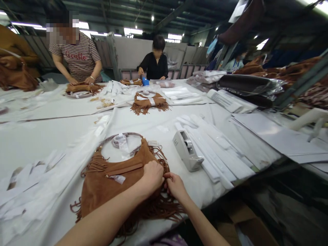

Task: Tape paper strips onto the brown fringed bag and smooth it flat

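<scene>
A brown suede bag [115, 177] with long fringe lies on the white-covered table, its strap curved away from me. Near the zip pull is a piece of clear wrap, and a coiled strap [120, 140] bound in white wrap rests inside the handle loop. My left hand [153, 176] is on the bag's right side, fingers curled down at its fringed edge. Just right of it, my right hand [174, 185] pinches strands of the fringe [165, 164] between thumb and fingers. The left fingertips are hidden behind the hand.
A grey tape dispenser [188, 150] stands right of the bag, beside white foam strips [217, 147]. White paper scraps [28, 181] lie left. Another fringed bag [148, 100] is farther back. Two people work across the table [77, 112]; its near right edge drops toward a cardboard box [243, 222].
</scene>
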### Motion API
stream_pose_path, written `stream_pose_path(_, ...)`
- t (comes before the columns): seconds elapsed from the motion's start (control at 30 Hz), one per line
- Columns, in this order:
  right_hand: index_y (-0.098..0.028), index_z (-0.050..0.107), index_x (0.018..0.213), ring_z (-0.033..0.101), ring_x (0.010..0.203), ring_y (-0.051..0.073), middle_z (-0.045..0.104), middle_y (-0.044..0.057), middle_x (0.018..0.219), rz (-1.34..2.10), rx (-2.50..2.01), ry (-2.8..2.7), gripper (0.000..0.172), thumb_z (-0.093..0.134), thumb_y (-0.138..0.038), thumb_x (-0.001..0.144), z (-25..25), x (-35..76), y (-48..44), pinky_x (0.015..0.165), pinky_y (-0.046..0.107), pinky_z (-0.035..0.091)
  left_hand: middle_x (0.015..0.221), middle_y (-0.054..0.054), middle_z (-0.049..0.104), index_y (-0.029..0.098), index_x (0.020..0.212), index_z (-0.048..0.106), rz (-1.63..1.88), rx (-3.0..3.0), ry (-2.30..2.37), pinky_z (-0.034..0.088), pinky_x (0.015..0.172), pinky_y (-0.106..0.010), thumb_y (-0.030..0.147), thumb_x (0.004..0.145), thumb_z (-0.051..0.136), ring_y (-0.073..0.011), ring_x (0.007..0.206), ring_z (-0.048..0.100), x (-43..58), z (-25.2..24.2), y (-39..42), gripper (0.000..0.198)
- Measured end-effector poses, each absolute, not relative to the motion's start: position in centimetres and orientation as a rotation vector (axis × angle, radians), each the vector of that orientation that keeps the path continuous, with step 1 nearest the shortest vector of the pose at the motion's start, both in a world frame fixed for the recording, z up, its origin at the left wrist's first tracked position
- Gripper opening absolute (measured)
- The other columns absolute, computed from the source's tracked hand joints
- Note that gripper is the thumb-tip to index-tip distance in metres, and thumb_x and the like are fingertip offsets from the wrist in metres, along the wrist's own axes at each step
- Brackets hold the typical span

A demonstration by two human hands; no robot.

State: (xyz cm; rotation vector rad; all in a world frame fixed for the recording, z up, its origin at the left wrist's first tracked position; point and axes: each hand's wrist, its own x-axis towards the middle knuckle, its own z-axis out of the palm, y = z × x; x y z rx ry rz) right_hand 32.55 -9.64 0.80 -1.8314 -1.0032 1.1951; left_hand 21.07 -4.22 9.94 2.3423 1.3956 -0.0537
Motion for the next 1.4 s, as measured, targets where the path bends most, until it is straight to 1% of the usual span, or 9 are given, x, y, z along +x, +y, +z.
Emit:
stream_pose_path(0.23, -0.015, 0.063, 0.083, 0.049, 0.038, 0.009, 0.06, -0.003, 0.054, 1.24, -1.82, -0.966, 0.02, 0.043, -0.017, 0.08, 0.3, 32.4, -9.1, 0.037, 0.018, 0.032, 0.076, -0.012, 0.063, 0.013, 0.071, 0.063, 0.065, 2.117, 1.357, 0.042, 0.071, -0.032, 0.02, 0.078, 0.05, -0.0245, 0.077, 0.06, 19.2, 4.9, -2.2, 0.016)
stream_pose_path(0.33, -0.015, 0.061, 0.07, 0.048, 0.04, 0.009, 0.058, -0.002, 0.053, 1.262, -1.797, -0.959, 0.021, 0.048, -0.026, 0.081, 0.4, 32.1, -8.6, 0.037, 0.018, 0.031, 0.062, -0.002, 0.054, 0.015, 0.06, 0.054, 0.154, 1.983, 1.258, 0.036, 0.061, -0.026, 0.022, 0.079, 0.044, -0.0169, 0.065, 0.052, 18.2, 3.4, -1.5, 0.023)
stream_pose_path(0.47, -0.014, 0.064, 0.072, 0.053, 0.049, 0.011, 0.057, -0.001, 0.054, 1.273, -1.769, -0.951, 0.027, 0.052, -0.037, 0.082, 0.8, 31.6, -7.7, 0.04, 0.018, 0.033, 0.055, 0.003, 0.04, 0.018, 0.056, 0.045, 0.234, 1.783, 1.179, 0.028, 0.052, -0.025, 0.03, 0.08, 0.041, -0.0125, 0.055, 0.04, 17.7, 2.2, -1.3, 0.027)
stream_pose_path(0.63, -0.013, 0.064, 0.067, 0.055, 0.055, 0.012, 0.058, 0.0, 0.055, 1.28, -1.779, -0.948, 0.025, 0.06, -0.036, 0.078, 1.3, 31.4, -6.6, 0.043, 0.019, 0.032, 0.052, 0.005, 0.033, 0.019, 0.057, 0.042, 0.293, 1.608, 1.147, 0.022, 0.047, -0.025, 0.035, 0.079, 0.037, -0.0111, 0.049, 0.031, 17.7, 1.2, -1.5, 0.028)
stream_pose_path(0.83, -0.015, 0.057, 0.054, 0.04, 0.036, 0.007, 0.05, -0.003, 0.042, 1.327, -1.802, -0.915, 0.025, 0.06, -0.028, 0.075, 1.6, 31.5, -5.3, 0.038, 0.02, 0.026, 0.055, 0.005, 0.034, 0.019, 0.059, 0.04, 0.397, 1.545, 1.106, 0.024, 0.05, -0.025, 0.034, 0.079, 0.039, -0.0112, 0.053, 0.032, 17.3, 0.8, -1.6, 0.025)
stream_pose_path(1.13, -0.016, 0.055, 0.052, 0.041, 0.033, 0.007, 0.05, -0.004, 0.039, 1.253, -1.816, -0.851, 0.017, 0.053, -0.017, 0.069, 1.4, 31.2, -5.3, 0.036, 0.019, 0.03, 0.069, -0.001, 0.056, 0.017, 0.068, 0.055, 0.539, 1.607, 1.157, 0.037, 0.066, -0.027, 0.026, 0.081, 0.037, -0.0168, 0.07, 0.052, 17.0, 0.5, -1.8, 0.024)
stream_pose_path(1.23, -0.016, 0.055, 0.054, 0.044, 0.036, 0.008, 0.052, -0.004, 0.042, 1.276, -1.785, -0.826, 0.018, 0.051, -0.016, 0.071, 1.1, 31.2, -5.5, 0.039, 0.018, 0.035, 0.071, -0.002, 0.059, 0.017, 0.069, 0.057, 0.545, 1.638, 1.151, 0.037, 0.065, -0.027, 0.032, 0.083, 0.041, -0.0173, 0.071, 0.053, 17.1, 0.9, -2.0, 0.027)
stream_pose_path(1.3, -0.015, 0.055, 0.057, 0.048, 0.04, 0.008, 0.055, -0.002, 0.047, 1.31, -1.752, -0.809, 0.019, 0.049, -0.017, 0.075, 1.0, 31.4, -5.5, 0.042, 0.017, 0.04, 0.068, 0.0, 0.057, 0.017, 0.068, 0.058, 0.532, 1.658, 1.148, 0.035, 0.062, -0.027, 0.037, 0.078, 0.053, -0.0168, 0.067, 0.051, 17.2, 1.2, -2.2, 0.023)
stream_pose_path(1.4, -0.014, 0.057, 0.061, 0.052, 0.046, 0.008, 0.058, 0.0, 0.053, 1.374, -1.706, -0.789, 0.021, 0.05, -0.02, 0.08, 1.0, 31.7, -5.5, 0.044, 0.016, 0.042, 0.064, 0.002, 0.053, 0.016, 0.066, 0.055, 0.521, 1.671, 1.159, 0.031, 0.059, -0.026, 0.024, 0.068, 0.059, -0.015, 0.063, 0.047, 17.3, 1.2, -2.3, 0.008)
